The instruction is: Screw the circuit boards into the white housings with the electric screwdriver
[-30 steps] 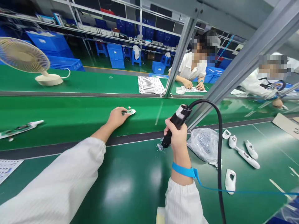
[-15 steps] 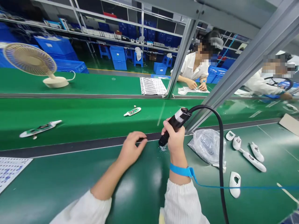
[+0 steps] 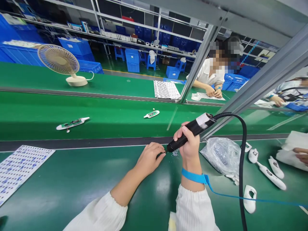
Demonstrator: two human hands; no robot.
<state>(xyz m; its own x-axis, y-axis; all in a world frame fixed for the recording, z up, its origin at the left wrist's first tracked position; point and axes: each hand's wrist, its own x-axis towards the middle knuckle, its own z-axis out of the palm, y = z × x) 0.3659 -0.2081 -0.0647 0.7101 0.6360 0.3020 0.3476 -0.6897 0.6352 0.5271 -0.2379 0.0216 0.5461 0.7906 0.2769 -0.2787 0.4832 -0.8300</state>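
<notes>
My right hand (image 3: 189,144) is wrapped round a black corded electric screwdriver (image 3: 196,125), which is tilted with its nose down to the left. A blue wrist strap (image 3: 192,175) circles my right wrist. Thumb and fingertips of my left hand (image 3: 150,157) come together at the screwdriver's thin bit; anything between them is too small to make out. A small scatter of tiny silvery screws (image 3: 175,153) lies on the green bench just below the screwdriver's nose. To the right of my right hand rests a clear plastic bag (image 3: 222,155) full of similar small pieces.
White plastic shells (image 3: 250,199) lie on the right, near a co-worker's hand (image 3: 302,155) at a white bag. Two white housings with green circuit boards (image 3: 73,124) sit on the green belt. A printed sheet (image 3: 22,171) lies left. A slanted metal post (image 3: 255,86) stands ahead.
My left hand has moved up to the bit, its fingertips now together. The screwdriver has tilted flatter, its nose toward my left hand. A co-worker's hand and white bag have appeared at right.
</notes>
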